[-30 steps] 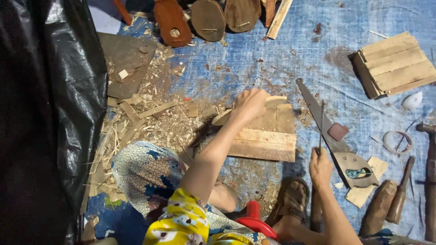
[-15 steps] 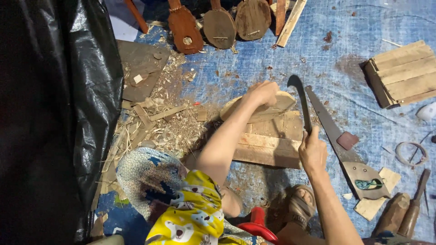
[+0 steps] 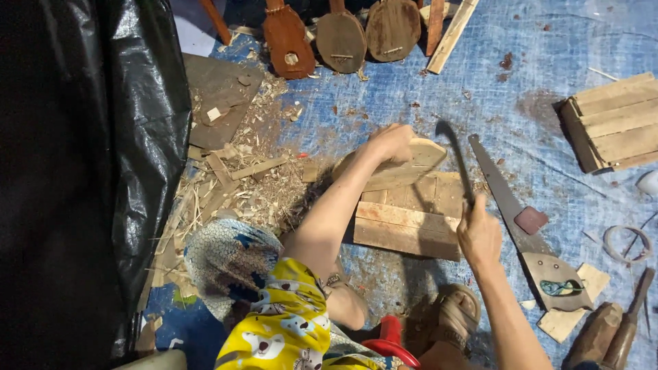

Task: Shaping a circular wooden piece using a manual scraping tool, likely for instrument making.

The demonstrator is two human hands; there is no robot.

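Below, a person sits on a blue tarp (image 3: 425,89). At twelve o'clock the left hand (image 3: 392,142) presses down, fingers curled in a closed grip, on a rounded wooden piece (image 3: 411,164) lying atop a block of planks (image 3: 411,219). At three o'clock the right hand (image 3: 478,233) has a tight grip on a curved dark blade (image 3: 456,154), raised just beside the piece. A handsaw (image 3: 510,205) lies nearby, wood shavings (image 3: 240,185) at nine o'clock.

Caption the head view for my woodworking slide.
Left hand steadies a rounded pale wooden blank; right hand grips a dark curved blade.
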